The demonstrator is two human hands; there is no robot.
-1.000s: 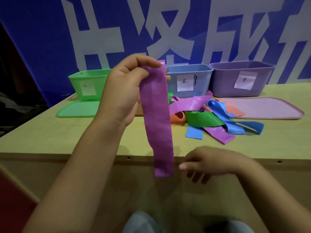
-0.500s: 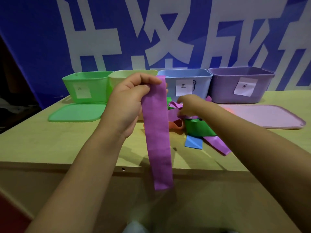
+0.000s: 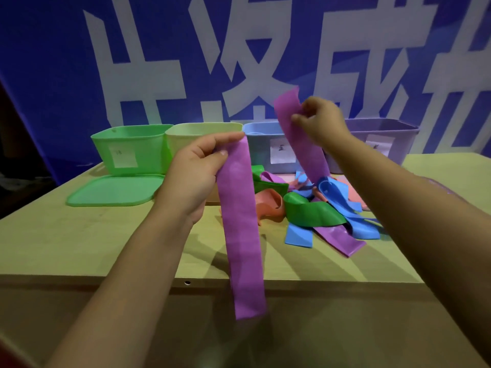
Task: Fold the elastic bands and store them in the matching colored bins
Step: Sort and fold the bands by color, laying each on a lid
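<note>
The left hand is pinching a hanging purple band; the right hand is pinching another purple band, its lower end disappearing into the pile of bands on the surface, partly hiding the blue bin and purple bin.

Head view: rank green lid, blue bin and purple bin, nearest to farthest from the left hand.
From the left hand, gripping a hanging purple elastic band:
1. Flat green plastic lid, on the table to its left.
2. Light blue plastic bin, behind it to the right.
3. Purple plastic bin, far right of the row.
</note>
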